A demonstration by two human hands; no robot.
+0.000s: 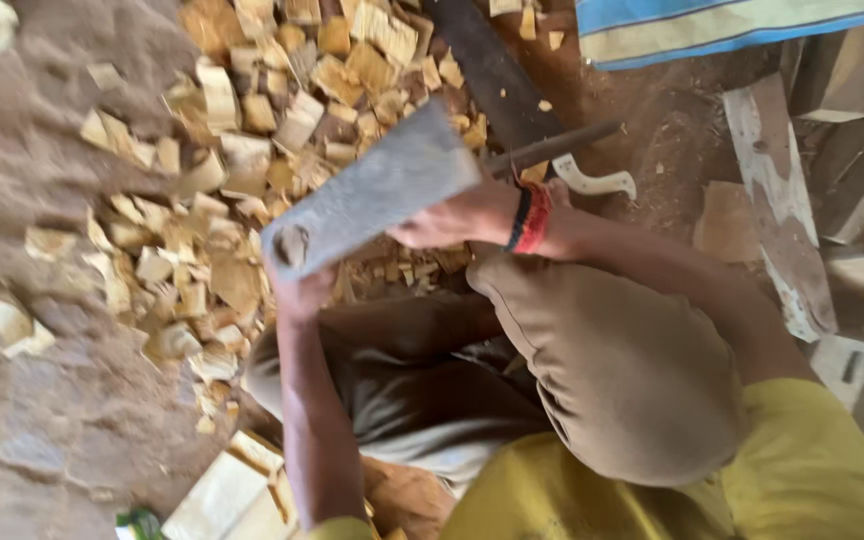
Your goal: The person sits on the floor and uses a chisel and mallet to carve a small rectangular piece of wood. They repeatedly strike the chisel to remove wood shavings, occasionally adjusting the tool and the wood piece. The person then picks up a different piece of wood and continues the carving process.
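- Gripping the near, lower end of a flat grey blade (372,195), the left hand (297,290) has its fingers closed around that end; the fingers themselves are mostly hidden behind the blade.
- The right hand (452,215) holds the same blade at its lower long edge, near the wider far end, fingers curled onto the metal; a red and black wristband (530,218) sits on that wrist.
- The blade is tilted, its narrow end low toward the left hand and its broad end raised, and it hangs above the ground, over the person's knees (612,370), which are covered in brown cloth.
- Under and beyond the blade, a thick scatter of pale yellow wood chips (242,150) covers the dirt floor (32,200), densest toward the far edge of the floor.
- A dark plank (487,70) runs from the far edge toward the right hand, with a thin dark rod (552,147) and a small white curved piece (597,182) just beside the wrist.
- A striped blue and cream cloth (712,25) lies at the far right corner.
- A white-smeared board (777,200) lies along the right edge.
- Pale cut wood blocks (222,490) lie at the near edge, beside the left forearm.
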